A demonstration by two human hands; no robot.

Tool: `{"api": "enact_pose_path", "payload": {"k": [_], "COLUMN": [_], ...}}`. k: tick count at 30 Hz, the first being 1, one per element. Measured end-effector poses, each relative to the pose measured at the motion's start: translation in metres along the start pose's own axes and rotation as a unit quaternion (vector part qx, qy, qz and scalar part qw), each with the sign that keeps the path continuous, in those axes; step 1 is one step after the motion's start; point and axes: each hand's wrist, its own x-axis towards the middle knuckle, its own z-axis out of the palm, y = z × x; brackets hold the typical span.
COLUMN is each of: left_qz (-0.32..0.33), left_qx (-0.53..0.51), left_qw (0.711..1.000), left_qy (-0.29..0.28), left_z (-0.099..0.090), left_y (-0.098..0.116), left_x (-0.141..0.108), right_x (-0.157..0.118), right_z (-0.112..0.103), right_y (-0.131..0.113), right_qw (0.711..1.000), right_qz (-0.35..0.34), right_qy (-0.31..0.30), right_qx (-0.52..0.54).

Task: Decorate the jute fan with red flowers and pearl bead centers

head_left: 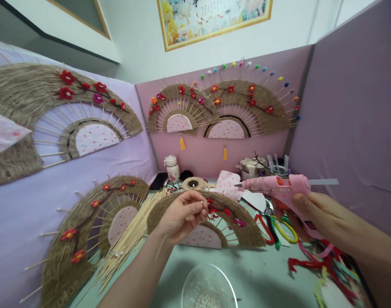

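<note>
Our left hand (pixel 184 214) pinches tiny round white bead (pixel 202 202), right hand (pixel 325 210) grips pink plastic glue gun (pixel 292 187) at three o'clock.

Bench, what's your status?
Left grip: pinching tiny white bead. Right grip: holding pink plastic glue gun. Brown twine fan with red flowers: partly hidden behind left grip.

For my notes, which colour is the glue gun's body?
Pink; the glue gun's body shows best in the head view.
</note>
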Motion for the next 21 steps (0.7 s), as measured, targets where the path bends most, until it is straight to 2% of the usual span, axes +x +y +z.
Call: {"api": "enact_pose_path", "payload": {"k": [12,16,21], "left_qz": [-0.011,-0.012,-0.004], "left_qx": [-0.001,0.005,0.003], "left_qw": [1.0,0.999,1.0], "left_qy": [0.028,0.032,0.01], "left_z": [-0.001,0.0002,0.0004], "left_y": [0.0012,0.0014,0.0011], "left_x": [0.0005,0.0,-0.0009], "right_x": [0.002,0.0034,0.0027], "right_z": [-0.0018,-0.0004,0.0019], "right_y": [0.0072,0.0076,0.0028], "right_qw": [0.999,0.999,1.0], "right_qz": [-0.038,-0.028,-0.006], "right_qy": [-0.006,-0.002,0.0], "right_qx": [-0.026,-0.023,-0.013]}}
